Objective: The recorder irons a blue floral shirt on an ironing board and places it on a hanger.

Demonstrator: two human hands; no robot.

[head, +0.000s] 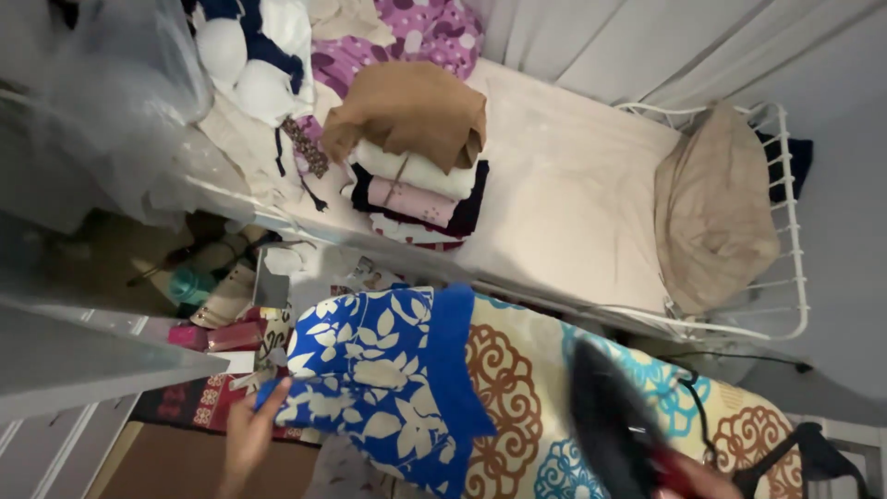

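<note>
A blue garment with white leaf print (pixel 379 379) lies across an ironing board (pixel 527 370) covered in a cream cloth with brown and turquoise medallions. My left hand (pixel 248 436) pinches the garment's left edge at the board's end. My right hand (pixel 707 480), only partly in view at the bottom right, grips a dark iron (pixel 605 425) that looks blurred and stands over the board to the right of the garment.
A bed (pixel 573 185) with a white metal frame stands beyond the board, with a stack of folded clothes (pixel 416 157), loose clothing at one end and a beige pillow (pixel 711 212). Clutter lies on the floor at left. The iron's black cord (pixel 702 416) trails right.
</note>
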